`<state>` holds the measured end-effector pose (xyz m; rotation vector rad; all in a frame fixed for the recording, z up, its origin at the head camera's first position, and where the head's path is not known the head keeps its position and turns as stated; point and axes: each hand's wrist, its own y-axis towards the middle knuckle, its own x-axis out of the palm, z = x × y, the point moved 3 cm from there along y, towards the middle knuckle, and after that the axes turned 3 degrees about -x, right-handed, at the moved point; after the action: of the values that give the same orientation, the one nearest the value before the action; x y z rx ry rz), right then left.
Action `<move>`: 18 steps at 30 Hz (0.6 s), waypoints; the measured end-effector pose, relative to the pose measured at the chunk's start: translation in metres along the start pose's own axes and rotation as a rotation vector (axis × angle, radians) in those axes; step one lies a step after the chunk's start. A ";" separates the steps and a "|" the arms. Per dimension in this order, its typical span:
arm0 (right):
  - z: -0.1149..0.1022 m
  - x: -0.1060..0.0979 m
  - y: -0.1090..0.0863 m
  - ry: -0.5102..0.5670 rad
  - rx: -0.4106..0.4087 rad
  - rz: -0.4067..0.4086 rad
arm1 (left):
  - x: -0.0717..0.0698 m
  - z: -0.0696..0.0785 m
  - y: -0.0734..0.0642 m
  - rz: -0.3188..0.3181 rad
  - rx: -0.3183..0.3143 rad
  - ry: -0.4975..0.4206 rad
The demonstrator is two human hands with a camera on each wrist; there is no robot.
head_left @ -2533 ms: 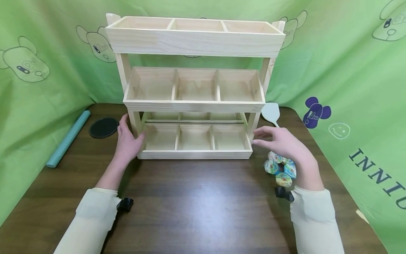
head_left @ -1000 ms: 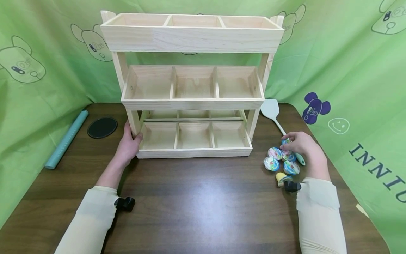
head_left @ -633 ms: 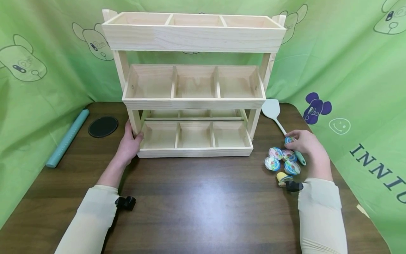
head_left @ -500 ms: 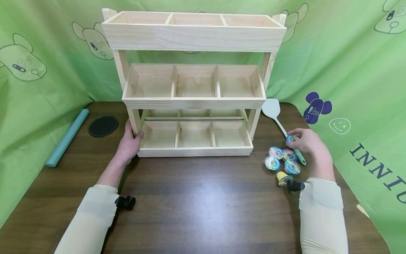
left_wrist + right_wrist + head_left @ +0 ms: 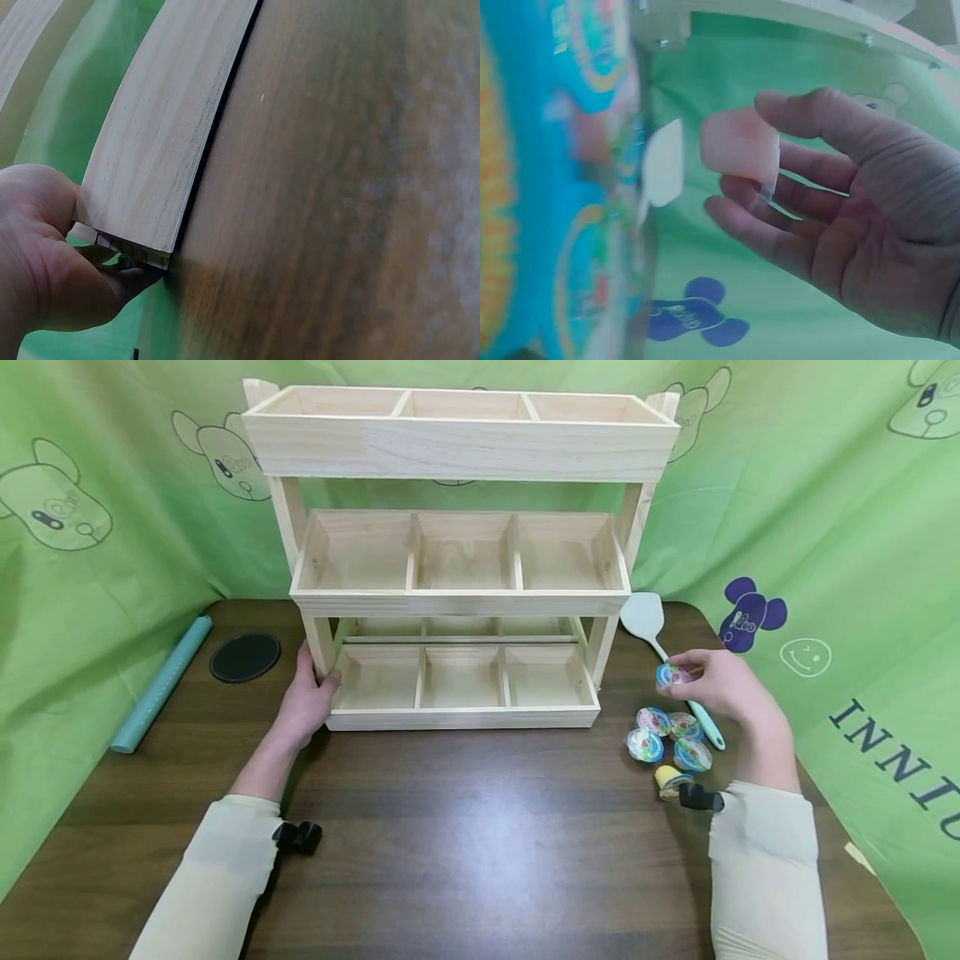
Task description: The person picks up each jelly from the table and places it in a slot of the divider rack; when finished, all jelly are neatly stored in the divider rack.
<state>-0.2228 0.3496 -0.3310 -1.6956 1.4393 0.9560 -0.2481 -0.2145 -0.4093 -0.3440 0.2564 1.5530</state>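
Observation:
A pale wooden rack (image 5: 465,447) with three tiers of divided trays stands at the back of the table. My left hand (image 5: 303,706) grips its lower left corner; in the left wrist view, the thumb lies by the end of the bottom tray's front board (image 5: 165,127). On the right, my right hand (image 5: 727,685) pinches a small jelly cup (image 5: 670,675) between thumb and fingers, above the spatula's handle. The right wrist view shows that cup's pinkish body (image 5: 739,146) tilted sideways. Several more jelly cups (image 5: 645,745) lie clustered below this hand, and a yellow one (image 5: 666,777) rests on its side.
A white spatula (image 5: 642,614) with a green handle end lies right of the rack. To the left are a blue roller-like rod (image 5: 161,685) and a black round disc (image 5: 245,657). Green printed cloth (image 5: 862,568) hangs around the table's back and sides.
My right hand has gone from beside the rack to the jelly cups, taken one and lifted it slightly away from the cluster. My left hand stays at the rack's lower left corner.

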 end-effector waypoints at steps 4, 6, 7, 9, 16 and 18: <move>-0.013 -0.006 -0.006 0.005 -0.022 0.020 | 0.000 0.001 0.000 0.002 0.006 0.003; -0.020 -0.008 -0.008 0.004 -0.038 0.023 | 0.000 0.002 0.000 0.002 0.007 0.003; -0.024 -0.008 -0.009 0.005 -0.045 0.021 | 0.000 0.002 0.000 0.002 0.007 0.004; -0.033 -0.009 -0.011 0.024 -0.059 -0.002 | 0.000 0.002 -0.001 0.001 0.006 0.007; -0.062 -0.003 -0.015 0.070 -0.164 -0.073 | 0.000 0.001 -0.001 -0.002 0.006 0.005; -0.070 0.000 -0.015 0.054 -0.214 -0.071 | 0.000 0.001 -0.001 0.000 0.007 0.003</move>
<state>-0.2019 0.2901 -0.2966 -1.9274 1.3402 1.0632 -0.2472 -0.2139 -0.4081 -0.3411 0.2646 1.5515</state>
